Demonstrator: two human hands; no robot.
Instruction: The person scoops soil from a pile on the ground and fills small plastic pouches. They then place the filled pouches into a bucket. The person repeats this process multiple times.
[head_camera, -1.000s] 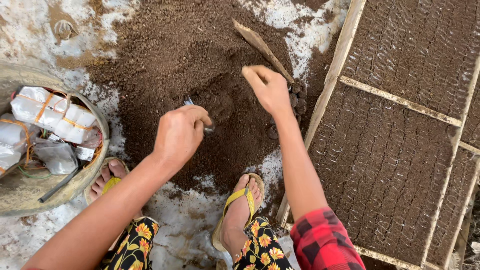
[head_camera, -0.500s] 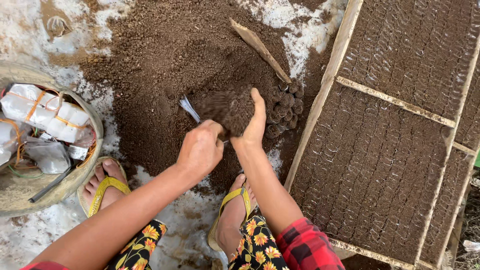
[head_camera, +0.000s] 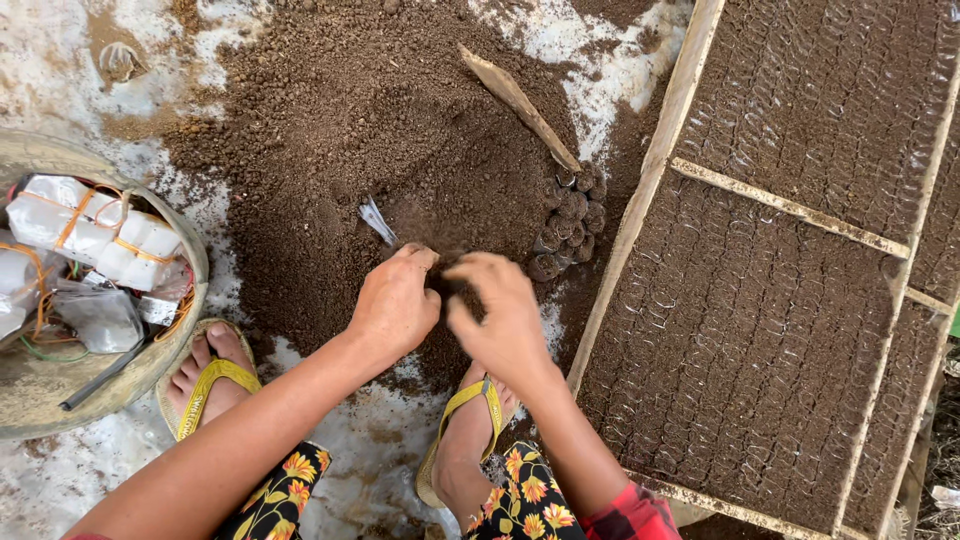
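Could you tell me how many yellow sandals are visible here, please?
2: the left sandal beside the round basin, and the right sandal just below the right hand.

2 bare forearms, left hand (head_camera: 395, 305) & right hand (head_camera: 505, 320) w/o gloves. Black floral trousers (head_camera: 275, 500), red plaid cloth (head_camera: 630, 520) at 6 o'clock. Yellow-strap sandals (head_camera: 210, 385).

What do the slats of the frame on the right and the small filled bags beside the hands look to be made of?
The frame slats look like raw, unpainted wood: pale, rough and soil-stained. The small bags seem to be thin clear plastic film, glossy where their rims catch light, packed with dark soil. The left hand and right hand meet over the loose soil pile, which looks crumbly and matte.
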